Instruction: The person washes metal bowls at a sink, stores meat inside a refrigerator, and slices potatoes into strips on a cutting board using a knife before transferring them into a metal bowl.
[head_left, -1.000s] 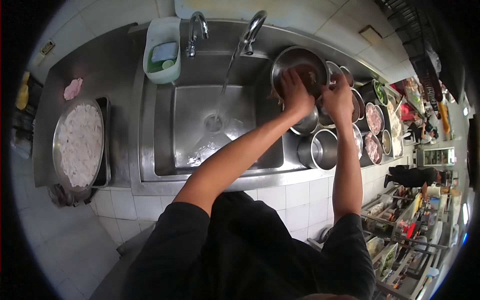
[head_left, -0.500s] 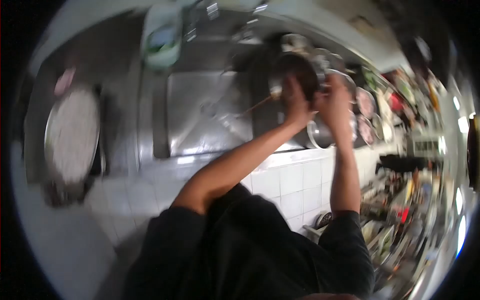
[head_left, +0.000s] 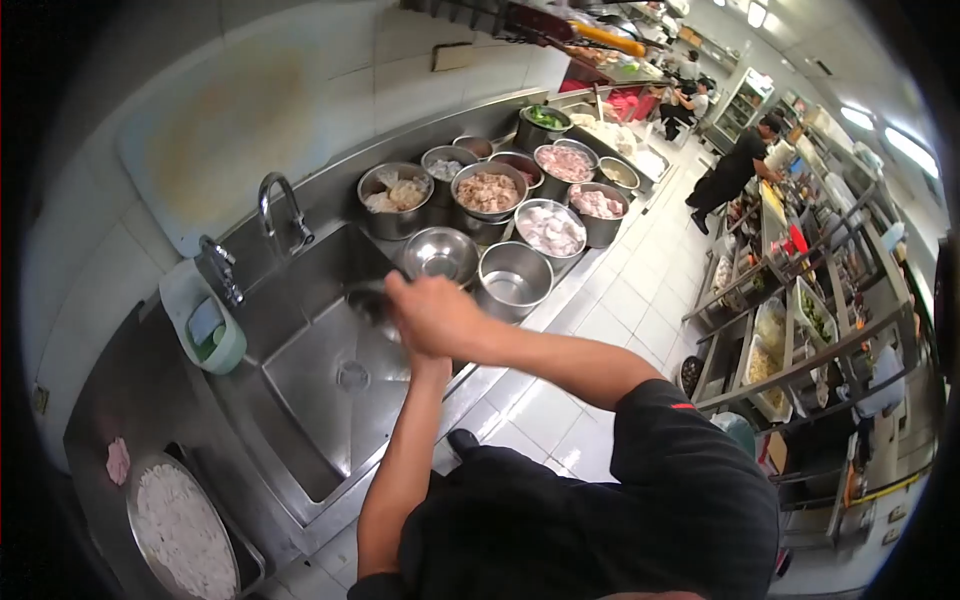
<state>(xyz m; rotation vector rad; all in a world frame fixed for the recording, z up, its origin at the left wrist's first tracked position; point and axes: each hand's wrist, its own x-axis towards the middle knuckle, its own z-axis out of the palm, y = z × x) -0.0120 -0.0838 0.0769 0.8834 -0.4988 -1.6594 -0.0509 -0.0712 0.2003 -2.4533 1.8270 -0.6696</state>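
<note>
My right hand is closed, fingers curled, over the right side of the sink. It crosses in front of my left hand, whose fingers are hidden behind it; only my left wrist shows below. Beside the fingers, partly covered, is a dark round metal vessel; which hand holds it I cannot tell. Just beyond the hands are a shiny steel bowl and a deep steel pot with a bare inside.
Several steel pots of meat crowd the counter beyond the sink. A faucet and pale green caddy stand at the back. Lower left lies an oval tray of white pieces. Shelving lines the right; a person stands there.
The view has turned, bringing the pots and kitchen aisle into clearer sight. My hands, earlier apart at the dark round vessel beside the pots, now overlap above the sink's right side.
</note>
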